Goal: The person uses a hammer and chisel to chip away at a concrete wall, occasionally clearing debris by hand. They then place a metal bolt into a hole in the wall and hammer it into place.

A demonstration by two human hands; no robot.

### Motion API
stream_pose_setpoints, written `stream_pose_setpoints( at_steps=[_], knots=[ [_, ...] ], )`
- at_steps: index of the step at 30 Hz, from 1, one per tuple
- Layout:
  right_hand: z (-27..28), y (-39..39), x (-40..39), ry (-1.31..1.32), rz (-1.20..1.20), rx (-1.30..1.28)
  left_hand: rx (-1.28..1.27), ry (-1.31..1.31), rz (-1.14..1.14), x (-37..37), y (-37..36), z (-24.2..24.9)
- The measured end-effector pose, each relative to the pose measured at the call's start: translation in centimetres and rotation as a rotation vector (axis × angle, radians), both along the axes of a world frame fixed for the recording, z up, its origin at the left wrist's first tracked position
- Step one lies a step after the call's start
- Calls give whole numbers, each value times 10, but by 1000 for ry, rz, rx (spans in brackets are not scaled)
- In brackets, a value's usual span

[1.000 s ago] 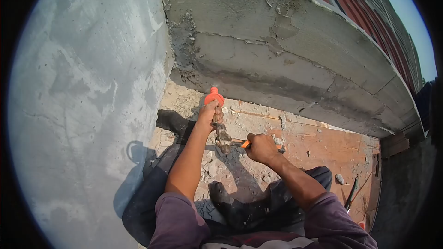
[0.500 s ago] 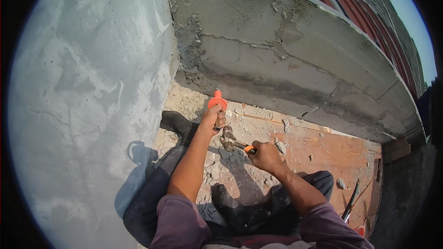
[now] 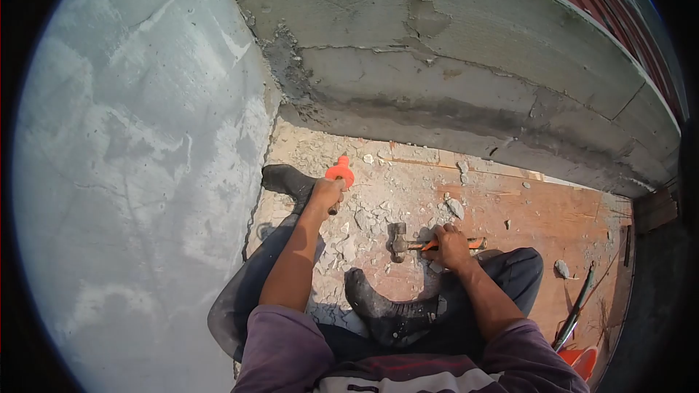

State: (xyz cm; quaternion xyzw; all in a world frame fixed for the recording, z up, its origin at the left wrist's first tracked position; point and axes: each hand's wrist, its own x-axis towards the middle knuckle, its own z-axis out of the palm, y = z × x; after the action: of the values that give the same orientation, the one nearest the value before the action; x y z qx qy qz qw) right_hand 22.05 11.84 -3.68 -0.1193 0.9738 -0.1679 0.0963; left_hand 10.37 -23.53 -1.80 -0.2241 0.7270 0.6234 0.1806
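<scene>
My left hand (image 3: 328, 193) is closed round a chisel with a round orange hand guard (image 3: 340, 172). The chisel's tip points away from me over the rubble, and its butt end shows below the hand. To the right, my right hand (image 3: 451, 247) grips the black and orange handle of a hammer (image 3: 398, 242). The hammer lies nearly level, low over the debris, its metal head to the left. Chisel and hammer are apart.
A grey plastered wall (image 3: 138, 175) rises at left, and a low concrete wall (image 3: 437, 94) runs across the front. Broken chips (image 3: 455, 208) litter the wooden board (image 3: 539, 218). A dark rod (image 3: 574, 307) and an orange container (image 3: 581, 361) are at lower right.
My right hand and the hammer have moved right and slightly down, away from the chisel. My left hand has shifted slightly left and down with the chisel. The view has tilted.
</scene>
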Motion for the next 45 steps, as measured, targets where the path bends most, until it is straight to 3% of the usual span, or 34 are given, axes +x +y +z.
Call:
stream_pose_setpoints(
  at_steps=[4,8,11,16,33,41,45],
  knots=[
    [-1,0,-7,40,19,-138,-253,8,-112,7,-21,47],
    [3,1,-12,-39,13,-224,-321,84,-192,17,-59,50],
    [2,-2,-16,-113,-18,-259,-106,126,-88,35,-68,44],
    [7,-4,-16,-156,-9,-285,-118,181,-12,34,-71,18],
    [4,-10,-15,-87,-24,-323,-108,193,-3,34,-62,27],
    [1,-12,-11,41,-5,-51,-88,136,37,35,-61,36],
    [9,-13,-7,-22,-62,-136,-90,141,40,33,-61,31]
  ],
)
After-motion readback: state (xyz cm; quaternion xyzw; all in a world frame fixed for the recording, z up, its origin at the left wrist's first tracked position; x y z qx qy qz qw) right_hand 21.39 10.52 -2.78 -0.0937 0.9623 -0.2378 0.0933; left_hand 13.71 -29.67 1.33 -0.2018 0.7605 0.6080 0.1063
